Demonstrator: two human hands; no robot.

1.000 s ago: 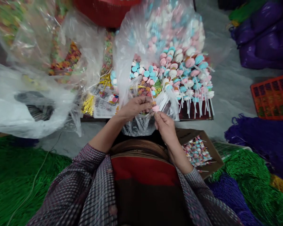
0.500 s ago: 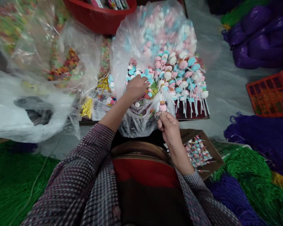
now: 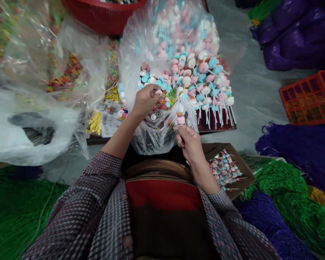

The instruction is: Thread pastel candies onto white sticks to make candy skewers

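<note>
My left hand (image 3: 145, 100) is closed, pinching a pale pink marshmallow (image 3: 158, 92) over the loose candy in a clear plastic bag (image 3: 148, 139). Beneath it lie blue, white and pink marshmallows (image 3: 147, 79) beside green and orange ring candies (image 3: 171, 96). My right hand (image 3: 190, 143) is closed on a candy skewer (image 3: 180, 119), held upright at the bag's front edge. A pink piece with an orange-brown one above it shows on the skewer; the fingers hide its lower end. Just beyond, finished-looking candy skewers (image 3: 208, 79) lie piled with white sticks toward me.
A cardboard box (image 3: 243, 169) of wrapped candy sticks stands at my right. Left are bags of ring candies (image 3: 67, 72) and yellow twist ties (image 3: 94, 123). A red basin (image 3: 103, 18) sits behind; an orange crate (image 3: 307, 99) and green strands (image 3: 281, 184) are right.
My left hand has drawn back a little from the marshmallows, with a pale pink one now visible in its fingers. My right hand still holds the skewer. The whole view has shifted slightly.
</note>
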